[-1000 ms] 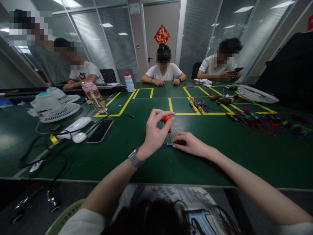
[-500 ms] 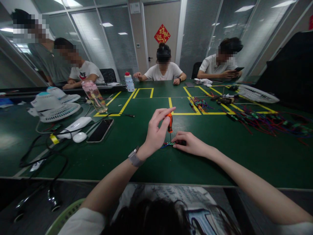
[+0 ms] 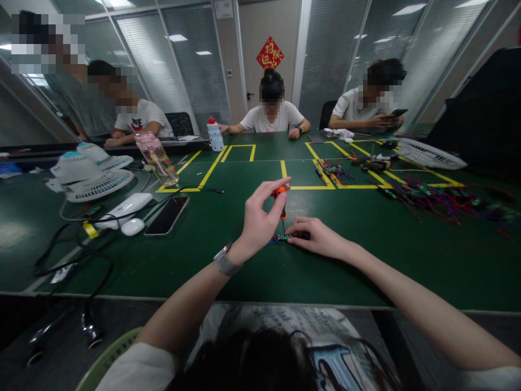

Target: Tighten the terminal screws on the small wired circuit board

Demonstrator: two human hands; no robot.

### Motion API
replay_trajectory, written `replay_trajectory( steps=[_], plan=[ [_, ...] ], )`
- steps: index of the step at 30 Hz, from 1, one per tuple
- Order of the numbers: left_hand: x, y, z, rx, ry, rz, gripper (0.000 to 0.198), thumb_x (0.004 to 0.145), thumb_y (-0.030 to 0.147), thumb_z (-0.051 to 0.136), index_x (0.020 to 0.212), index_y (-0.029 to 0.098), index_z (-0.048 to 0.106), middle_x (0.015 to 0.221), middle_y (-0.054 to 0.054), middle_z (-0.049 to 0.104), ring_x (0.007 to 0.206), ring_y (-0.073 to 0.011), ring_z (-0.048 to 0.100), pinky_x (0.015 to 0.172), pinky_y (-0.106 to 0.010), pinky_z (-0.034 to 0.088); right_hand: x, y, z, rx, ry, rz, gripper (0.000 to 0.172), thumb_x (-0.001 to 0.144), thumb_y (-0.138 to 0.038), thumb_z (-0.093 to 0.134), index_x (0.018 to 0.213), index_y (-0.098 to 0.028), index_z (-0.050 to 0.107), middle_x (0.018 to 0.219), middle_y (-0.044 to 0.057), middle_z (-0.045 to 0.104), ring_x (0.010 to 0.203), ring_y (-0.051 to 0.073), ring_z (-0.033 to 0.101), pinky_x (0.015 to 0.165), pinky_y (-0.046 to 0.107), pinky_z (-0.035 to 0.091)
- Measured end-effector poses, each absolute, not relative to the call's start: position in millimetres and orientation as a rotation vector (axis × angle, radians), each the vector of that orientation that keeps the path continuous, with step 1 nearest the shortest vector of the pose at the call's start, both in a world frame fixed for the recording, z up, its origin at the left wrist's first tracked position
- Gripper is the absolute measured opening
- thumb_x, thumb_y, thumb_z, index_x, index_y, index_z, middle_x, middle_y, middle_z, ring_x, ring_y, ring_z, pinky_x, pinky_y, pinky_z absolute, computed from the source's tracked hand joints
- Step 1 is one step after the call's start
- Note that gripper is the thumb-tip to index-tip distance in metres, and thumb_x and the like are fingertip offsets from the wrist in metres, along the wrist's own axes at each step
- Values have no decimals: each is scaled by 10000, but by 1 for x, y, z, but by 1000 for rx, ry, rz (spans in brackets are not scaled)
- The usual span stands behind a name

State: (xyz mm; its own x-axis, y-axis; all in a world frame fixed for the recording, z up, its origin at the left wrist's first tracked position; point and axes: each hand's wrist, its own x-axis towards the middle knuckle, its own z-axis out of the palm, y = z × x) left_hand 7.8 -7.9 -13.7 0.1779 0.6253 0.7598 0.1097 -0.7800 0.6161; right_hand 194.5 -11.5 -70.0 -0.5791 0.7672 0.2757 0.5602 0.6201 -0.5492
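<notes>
My left hand (image 3: 262,212) holds an orange and black screwdriver (image 3: 281,192) by its handle, between thumb and fingers. The screwdriver stands nearly upright, its thin shaft pointing down at a small green circuit board (image 3: 280,237) on the table. Whether the tip sits in a screw is too small to tell. With closed fingertips my right hand (image 3: 311,236) pinches the board's right end, where a dark part shows under the fingers. Blue and red wires come out of the board's left end.
A phone (image 3: 167,216), a white mouse (image 3: 132,227), cables and fans (image 3: 95,184) lie left. A pink-capped bottle (image 3: 158,160) stands beyond them. Wired boards (image 3: 443,201) heap up at right, tools (image 3: 376,163) behind. Several people sit or stand across the green table (image 3: 325,282).
The screwdriver handle has turned a little in my left hand, whose fingers shifted slightly. My right hand stays on the board. Across the table, a person's hand has reached to the blue bottle.
</notes>
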Motion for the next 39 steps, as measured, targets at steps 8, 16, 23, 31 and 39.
replay_trajectory(
  steps=[8,16,23,31,39],
  plan=[
    [7,-9,-13,2057,652,1588,291,959,207,452,1188,228,631,1132,-69,631,1021,-163,599,872,-297,486,194,-12,-69,-1049,-2352,569,192,880,-286,621,981,-162,728,868,67,638,719,167,611,680,294,500],
    [7,-9,-14,2080,781,1678,209,916,243,560,1090,226,673,1023,-48,617,954,-154,586,860,-288,476,195,-11,-70,-1043,-2358,567,189,885,-276,616,988,-163,728,878,65,637,721,167,616,685,292,497],
    [9,-8,-15,2061,716,1654,240,902,210,583,1133,210,650,974,-38,624,897,-140,595,829,-273,476,195,-11,-71,-1038,-2356,564,174,877,-256,625,975,-157,729,873,64,637,709,164,612,659,284,486],
    [8,-8,-15,2067,621,1597,307,970,199,441,1228,231,606,1117,-62,624,1028,-149,586,901,-292,463,194,-11,-72,-1040,-2354,563,167,865,-238,639,977,-150,727,869,67,635,720,170,611,672,290,489],
    [8,-8,-14,2125,700,1678,231,923,232,544,1111,232,680,1005,-41,577,930,-141,568,851,-278,468,194,-12,-70,-1051,-2356,561,166,863,-241,643,974,-149,725,861,63,640,713,165,613,669,283,485]
  ],
)
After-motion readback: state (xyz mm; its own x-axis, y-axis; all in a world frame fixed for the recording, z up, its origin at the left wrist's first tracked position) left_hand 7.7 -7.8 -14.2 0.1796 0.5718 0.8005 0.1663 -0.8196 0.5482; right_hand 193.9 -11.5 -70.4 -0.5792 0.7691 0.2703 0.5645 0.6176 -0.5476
